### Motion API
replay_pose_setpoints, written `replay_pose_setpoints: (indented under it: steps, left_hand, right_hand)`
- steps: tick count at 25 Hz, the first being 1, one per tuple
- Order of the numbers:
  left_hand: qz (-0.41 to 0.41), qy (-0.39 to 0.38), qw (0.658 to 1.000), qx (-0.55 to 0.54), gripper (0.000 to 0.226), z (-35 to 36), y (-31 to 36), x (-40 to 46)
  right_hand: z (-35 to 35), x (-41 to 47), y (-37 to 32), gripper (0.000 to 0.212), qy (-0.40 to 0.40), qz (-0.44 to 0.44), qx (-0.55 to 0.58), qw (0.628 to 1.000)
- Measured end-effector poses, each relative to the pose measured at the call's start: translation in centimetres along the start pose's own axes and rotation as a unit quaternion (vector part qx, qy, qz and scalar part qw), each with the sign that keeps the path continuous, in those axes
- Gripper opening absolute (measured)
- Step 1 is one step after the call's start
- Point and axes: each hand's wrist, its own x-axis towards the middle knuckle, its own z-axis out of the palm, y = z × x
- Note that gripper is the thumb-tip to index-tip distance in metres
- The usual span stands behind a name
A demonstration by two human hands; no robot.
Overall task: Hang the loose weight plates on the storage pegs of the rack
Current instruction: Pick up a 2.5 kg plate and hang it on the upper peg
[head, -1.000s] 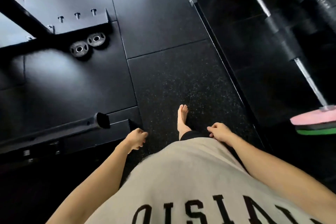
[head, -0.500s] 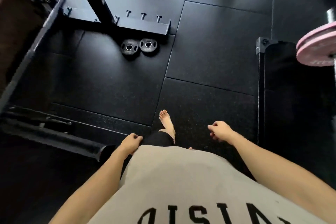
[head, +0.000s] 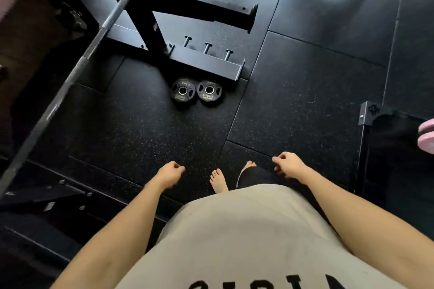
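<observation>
Two small black weight plates are lying flat on the dark rubber floor [head: 305,101], faces turned up toward the camera, so that each bore is pointing straight up out of the floor. The left plate [head: 183,90] and the right plate [head: 209,90] are sitting side by side, rims touching or very nearly so, the pair running left to right just in front of the rack's base beam [head: 206,63]. Each is showing a bright metal ring around its centre hole, cut-out grip openings around the face, and pale raised lettering too small to read. Three short storage pegs [head: 206,48] are standing in a row on that beam, capped and slightly tilted, all bare, just beyond the plates. A long steel barbell [head: 77,68] is crossing the left of the view on a diagonal above the floor. At the right edge a pink plate [head: 427,138] is peeking in. The person is standing well back from the plates, bare feet [head: 218,179] on the mat, in a beige shirt [head: 246,241]. The left hand [head: 170,174] is hanging loosely curled and grasping nothing; the right hand [head: 287,164] is likewise half curled, fingers bent, gripping nothing.
</observation>
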Motion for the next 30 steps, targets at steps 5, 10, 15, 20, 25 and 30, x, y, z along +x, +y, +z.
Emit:
replay_pose_setpoints:
  steps: [5, 10, 15, 20, 25, 30]
  left_hand:
    - [-0.024, -0.019, 0.999, -0.019, 0.023, -6.2, 7.6, 4.9]
    - [-0.083, -0.008, 0.996, -0.022, 0.017, -10.0, 12.8, 10.6]
    - [-0.1, -0.017, 0.994, -0.029, 0.017, -12.5, 17.8, 21.8]
    - [-0.06, 0.015, 0.998, -0.014, 0.022, -12.7, 21.3, 39.8]
    - [-0.032, 0.043, 0.998, 0.016, 0.022, -10.4, 22.1, 58.4]
    - [0.064, 0.108, 0.987, 0.096, 0.036, -8.8, 22.9, 72.7]
  right_hand:
    - [-4.0, 7.9, -9.6, 0.017, -0.031, 0.009, -0.034, 0.999]
    - [-6.6, 17.3, -18.0, 0.017, -0.084, 0.044, -0.058, 0.994]
    - [-6.5, 28.4, -25.3, 0.018, -0.107, 0.051, -0.088, 0.989]
    - [-2.4, 41.8, -29.4, 0.017, -0.092, 0.063, -0.092, 0.99]
    - [6.0, 58.2, -29.5, 0.025, -0.063, 0.08, -0.057, 0.993]
    - [13.3, 70.4, -29.6, 0.03, -0.038, 0.064, -0.015, 0.997]
